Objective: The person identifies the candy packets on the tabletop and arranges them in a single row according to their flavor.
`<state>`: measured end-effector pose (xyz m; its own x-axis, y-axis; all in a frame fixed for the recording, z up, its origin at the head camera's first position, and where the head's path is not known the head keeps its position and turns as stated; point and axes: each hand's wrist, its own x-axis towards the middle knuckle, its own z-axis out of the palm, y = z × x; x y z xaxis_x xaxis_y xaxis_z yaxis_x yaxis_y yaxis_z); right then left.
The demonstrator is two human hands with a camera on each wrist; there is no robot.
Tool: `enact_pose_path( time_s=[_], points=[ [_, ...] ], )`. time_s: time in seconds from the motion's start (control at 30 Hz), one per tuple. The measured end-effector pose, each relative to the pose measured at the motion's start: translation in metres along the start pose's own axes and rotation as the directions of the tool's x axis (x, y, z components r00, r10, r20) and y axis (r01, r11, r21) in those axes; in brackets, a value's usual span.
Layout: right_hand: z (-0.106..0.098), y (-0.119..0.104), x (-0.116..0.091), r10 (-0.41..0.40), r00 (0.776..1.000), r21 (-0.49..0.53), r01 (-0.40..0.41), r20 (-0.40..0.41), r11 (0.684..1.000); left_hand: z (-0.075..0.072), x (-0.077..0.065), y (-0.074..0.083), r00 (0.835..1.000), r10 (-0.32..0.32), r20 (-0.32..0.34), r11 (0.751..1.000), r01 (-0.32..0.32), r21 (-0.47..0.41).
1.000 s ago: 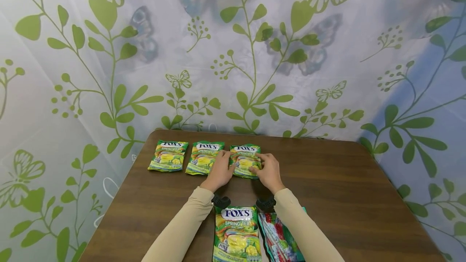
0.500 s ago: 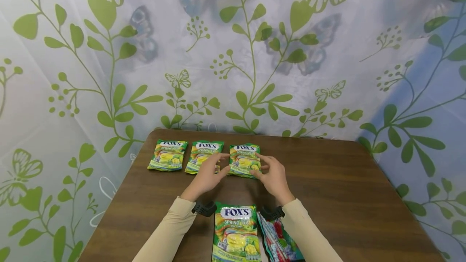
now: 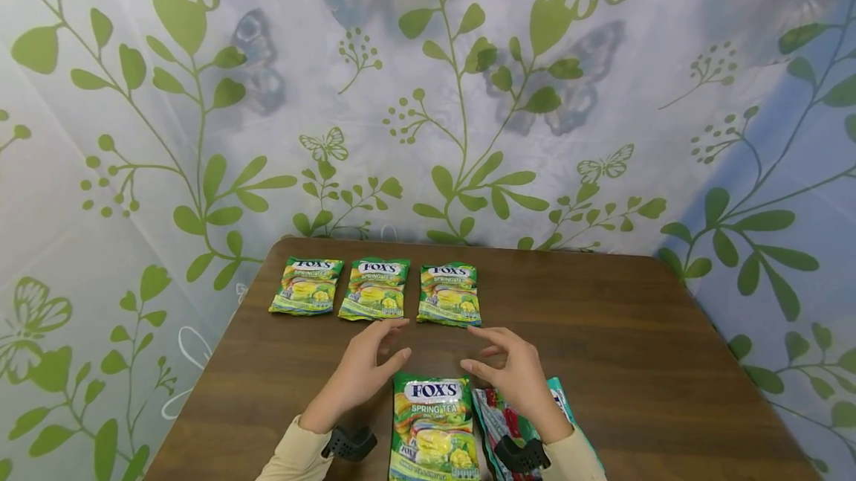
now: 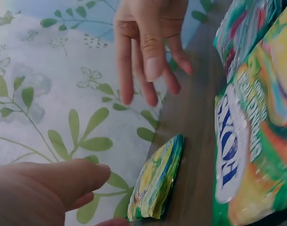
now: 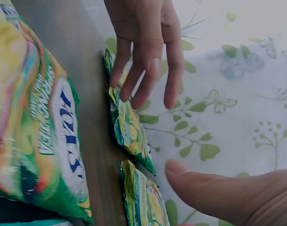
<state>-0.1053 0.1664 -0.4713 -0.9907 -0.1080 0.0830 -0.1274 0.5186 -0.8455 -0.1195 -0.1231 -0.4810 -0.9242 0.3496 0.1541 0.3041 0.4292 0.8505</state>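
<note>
Three green-and-yellow Fox's Spring Tea candy bags lie in a row along the far left part of the table: a left bag (image 3: 306, 286), a middle bag (image 3: 374, 289) and a right bag (image 3: 449, 295). Both hands hover on the near side of this row, palms facing each other, holding nothing. My left hand (image 3: 361, 369) is below the middle bag, fingers loosely bent. My right hand (image 3: 511, 369) is below and right of the right bag, over a red-and-teal candy bag (image 3: 498, 429). Between my wrists, nearer me, lies another Spring Tea bag (image 3: 435, 433), its Fox's label facing up.
The brown wooden table (image 3: 602, 362) has rounded far corners and extends to the right of the bags. Directly behind its far edge hangs a white curtain (image 3: 374, 169) printed with green leaves and butterflies.
Both hands have let go of the right bag in the row and drawn back toward me. The row of bags stays in place, and more of the red-and-teal bag shows.
</note>
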Motion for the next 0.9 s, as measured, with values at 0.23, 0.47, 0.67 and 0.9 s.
enact_pose_path(
  time_s=[0.23, 0.47, 0.67, 0.9],
  points=[
    [-0.006, -0.001, -0.023, 0.031, 0.998, 0.065, -0.035, 0.053, 0.997, 0.002, -0.022, 0.001, 0.997, -0.053, 0.048, 0.998, 0.055, -0.04],
    [-0.003, -0.001, -0.046, 0.062, 0.994, 0.066, -0.068, 0.093, 0.996, 0.007, -0.047, 0.001, 0.993, -0.091, 0.078, 0.993, 0.096, -0.063],
    [0.007, 0.005, -0.062, 0.048, 0.984, 0.08, -0.063, 0.172, 0.995, 0.011, -0.065, 0.001, 0.986, -0.129, 0.104, 0.986, 0.139, -0.096],
    [0.018, 0.01, -0.073, -0.031, 0.978, 0.025, 0.027, 0.204, 0.999, 0.019, -0.076, -0.004, 0.974, -0.183, 0.131, 0.971, 0.2, -0.134]
  ],
)
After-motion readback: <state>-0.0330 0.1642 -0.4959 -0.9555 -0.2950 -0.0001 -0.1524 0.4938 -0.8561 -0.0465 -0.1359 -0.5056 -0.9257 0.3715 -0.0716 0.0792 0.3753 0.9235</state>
